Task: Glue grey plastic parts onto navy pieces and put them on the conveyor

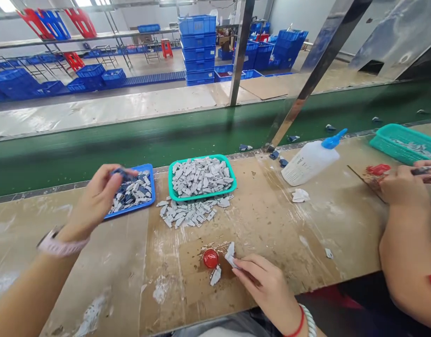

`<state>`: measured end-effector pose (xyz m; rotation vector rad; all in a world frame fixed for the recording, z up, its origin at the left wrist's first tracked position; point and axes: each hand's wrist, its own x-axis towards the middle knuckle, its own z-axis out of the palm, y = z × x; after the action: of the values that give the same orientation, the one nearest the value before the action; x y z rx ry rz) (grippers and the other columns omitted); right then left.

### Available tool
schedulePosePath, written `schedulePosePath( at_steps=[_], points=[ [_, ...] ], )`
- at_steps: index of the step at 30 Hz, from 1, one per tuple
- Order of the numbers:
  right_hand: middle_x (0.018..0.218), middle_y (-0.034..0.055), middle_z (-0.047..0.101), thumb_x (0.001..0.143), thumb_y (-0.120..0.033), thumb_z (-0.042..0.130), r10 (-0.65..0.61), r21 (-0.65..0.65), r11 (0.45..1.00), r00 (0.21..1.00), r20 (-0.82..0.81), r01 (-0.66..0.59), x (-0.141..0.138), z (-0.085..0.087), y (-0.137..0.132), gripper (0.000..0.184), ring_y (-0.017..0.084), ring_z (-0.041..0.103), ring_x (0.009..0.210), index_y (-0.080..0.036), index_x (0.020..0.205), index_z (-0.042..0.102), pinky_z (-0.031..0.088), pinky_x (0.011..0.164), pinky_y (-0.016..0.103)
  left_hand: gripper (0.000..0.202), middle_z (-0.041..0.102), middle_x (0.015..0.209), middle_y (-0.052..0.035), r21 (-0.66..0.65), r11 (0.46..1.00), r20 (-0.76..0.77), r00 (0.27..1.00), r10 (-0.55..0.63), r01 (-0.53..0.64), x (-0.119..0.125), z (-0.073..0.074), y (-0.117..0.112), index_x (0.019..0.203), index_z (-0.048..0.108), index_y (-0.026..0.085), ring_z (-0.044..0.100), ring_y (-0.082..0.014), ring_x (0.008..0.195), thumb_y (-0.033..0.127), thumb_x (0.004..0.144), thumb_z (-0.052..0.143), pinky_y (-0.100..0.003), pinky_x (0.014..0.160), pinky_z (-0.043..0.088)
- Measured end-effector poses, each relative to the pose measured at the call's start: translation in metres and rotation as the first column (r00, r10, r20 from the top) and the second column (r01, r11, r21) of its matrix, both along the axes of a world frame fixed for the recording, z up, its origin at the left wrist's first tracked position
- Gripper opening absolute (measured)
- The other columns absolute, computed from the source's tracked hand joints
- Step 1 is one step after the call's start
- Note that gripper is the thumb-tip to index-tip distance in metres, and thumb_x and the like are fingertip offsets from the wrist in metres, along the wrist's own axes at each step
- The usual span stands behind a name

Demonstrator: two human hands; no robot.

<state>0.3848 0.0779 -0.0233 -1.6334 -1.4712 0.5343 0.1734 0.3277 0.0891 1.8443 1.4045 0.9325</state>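
My left hand (91, 203) pinches a small dark blue plastic part (123, 174), slightly blurred, over a blue tray (153, 187) of mixed dark and light grey pieces. Between the thumb and fingers of my right hand (268, 283) is a light grey plastic piece (230, 254), held just above the cardboard. Left of it sits a small round red dish (211, 258) with a shiny surface, and one more grey piece (216, 275) lies against its lower side. A teal basket (234, 177) heaped with grey pieces stands farther back, with a loose pile (189, 213) spilled in front.
A white squeeze bottle (307, 164) with a blue nozzle and a crumpled tissue (300, 195) are at right. A co-worker's hands (405, 182) work beside another teal basket (405, 142). Behind the table runs a green conveyor belt (148, 138) carrying dark parts; metal posts (241, 56) rise there.
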Motion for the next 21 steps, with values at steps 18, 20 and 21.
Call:
schedulePosePath(
  at_steps=[18,20,21],
  points=[
    [0.071,0.0066,0.056,0.09,-0.021,0.032,0.074,-0.051,0.997,0.892,0.445,-0.057,-0.035,-0.016,0.0,0.032,0.017,0.053,0.068,-0.019,0.083,0.064,0.047,0.062,0.031,0.037,0.056,0.073,-0.0024,-0.519,0.832,0.718,0.628,0.3,0.196,-0.07,-0.114,-0.172,0.09,0.054,0.02,0.053,-0.0172,0.069,0.051,0.071,0.058,-0.025,0.065,0.045],
    [0.073,0.0068,0.057,0.089,-0.022,0.032,0.067,-0.042,0.998,0.92,0.387,-0.055,-0.034,-0.015,0.0,0.032,0.017,0.054,0.07,-0.019,0.086,0.064,0.048,0.064,0.032,0.034,0.054,0.073,-0.0028,-0.511,0.816,0.728,0.641,0.243,0.27,-0.06,-0.112,-0.172,0.092,0.054,0.018,0.052,-0.0158,0.067,0.048,0.076,0.053,-0.024,0.063,0.043],
    [0.075,0.0068,0.057,0.089,-0.023,0.033,0.046,-0.026,0.999,0.943,0.331,-0.039,-0.032,-0.013,0.0,0.031,0.017,0.054,0.07,-0.02,0.088,0.064,0.049,0.064,0.032,0.033,0.053,0.073,-0.0027,-0.503,0.808,0.732,0.649,0.208,0.308,-0.054,-0.111,-0.172,0.092,0.053,0.017,0.051,-0.0153,0.066,0.047,0.078,0.05,-0.024,0.063,0.042]
  ],
)
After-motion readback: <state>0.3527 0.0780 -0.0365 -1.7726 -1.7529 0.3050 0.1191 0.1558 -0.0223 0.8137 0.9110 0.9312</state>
